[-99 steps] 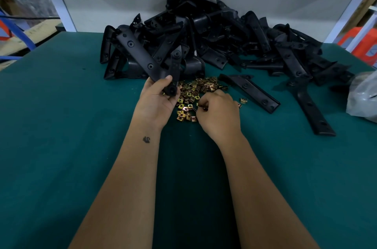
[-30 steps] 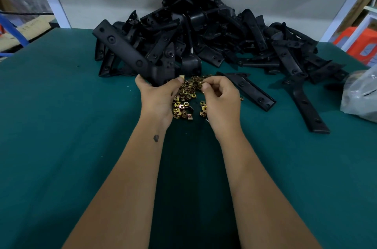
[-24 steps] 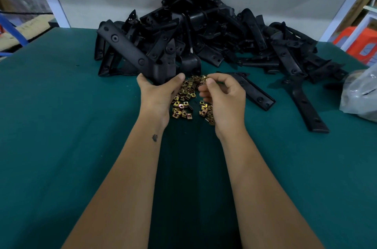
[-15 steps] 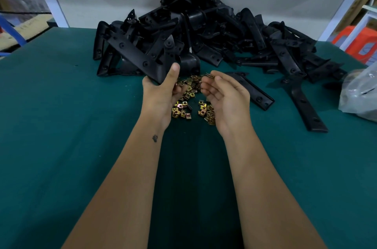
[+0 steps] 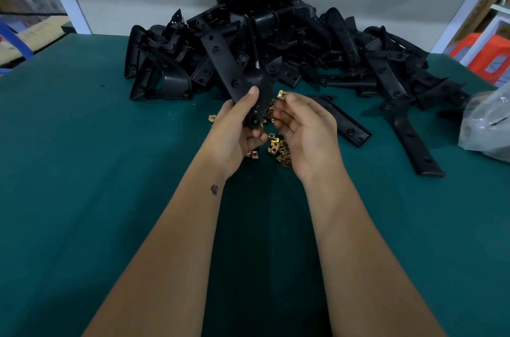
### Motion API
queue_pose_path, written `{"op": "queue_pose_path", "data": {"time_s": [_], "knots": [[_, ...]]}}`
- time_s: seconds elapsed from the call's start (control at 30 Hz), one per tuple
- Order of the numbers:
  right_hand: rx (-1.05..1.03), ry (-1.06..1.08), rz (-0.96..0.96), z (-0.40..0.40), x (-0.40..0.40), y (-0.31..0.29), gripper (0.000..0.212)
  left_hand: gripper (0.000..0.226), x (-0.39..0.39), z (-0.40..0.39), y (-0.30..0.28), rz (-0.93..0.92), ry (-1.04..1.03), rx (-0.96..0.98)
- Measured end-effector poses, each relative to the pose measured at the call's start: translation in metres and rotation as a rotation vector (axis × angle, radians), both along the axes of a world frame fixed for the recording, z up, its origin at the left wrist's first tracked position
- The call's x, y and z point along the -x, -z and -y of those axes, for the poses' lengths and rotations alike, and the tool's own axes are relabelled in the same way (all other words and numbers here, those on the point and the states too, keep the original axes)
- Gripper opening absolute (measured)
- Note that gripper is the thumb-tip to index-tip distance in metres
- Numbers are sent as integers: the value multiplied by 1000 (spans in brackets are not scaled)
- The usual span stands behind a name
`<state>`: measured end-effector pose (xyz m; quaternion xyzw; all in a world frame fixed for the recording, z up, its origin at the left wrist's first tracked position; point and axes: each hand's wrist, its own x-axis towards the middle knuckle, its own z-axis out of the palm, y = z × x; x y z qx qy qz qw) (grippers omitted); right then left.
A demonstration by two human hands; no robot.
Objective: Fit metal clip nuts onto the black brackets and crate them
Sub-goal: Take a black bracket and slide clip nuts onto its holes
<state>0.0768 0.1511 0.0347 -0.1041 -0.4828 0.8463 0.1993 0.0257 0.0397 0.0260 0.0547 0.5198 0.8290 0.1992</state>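
— What are the hands doing on your feed?

— I see the left hand (image 5: 237, 126) gripping a black angled plastic bracket (image 5: 234, 71), thumb on its front face, lifted above the green felt tabletop (image 5: 82, 171). The right hand (image 5: 306, 132) pinches one brass-coloured metal clip nut (image 5: 282, 94) at its fingertips, just beside the bracket's lower arm, not touching it.

— And the rest of the stock?

— I see a loose scatter of brass clip nuts (image 5: 278, 149) on the tabletop beneath both hands. Behind them sits a big heap of black brackets (image 5: 289, 41), with a single long black bracket (image 5: 342, 121) lying flat to the right, and a crumpled clear plastic bag (image 5: 488, 121) at the right edge.
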Motion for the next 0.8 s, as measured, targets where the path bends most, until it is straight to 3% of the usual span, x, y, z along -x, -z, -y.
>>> {"op": "queue_pose_path", "data": {"time_s": [0.2, 0.4, 0.8], "knots": [[-28, -25, -15, 3, 0, -1, 15, 59, 0, 0, 2, -29, 33, 13], [0, 13, -17, 4, -1, -3, 15, 34, 2, 0, 4, -31, 29, 19], [-13, 26, 3, 6, 1, -2, 15, 28, 1, 0, 7, -86, 25, 33]]}}
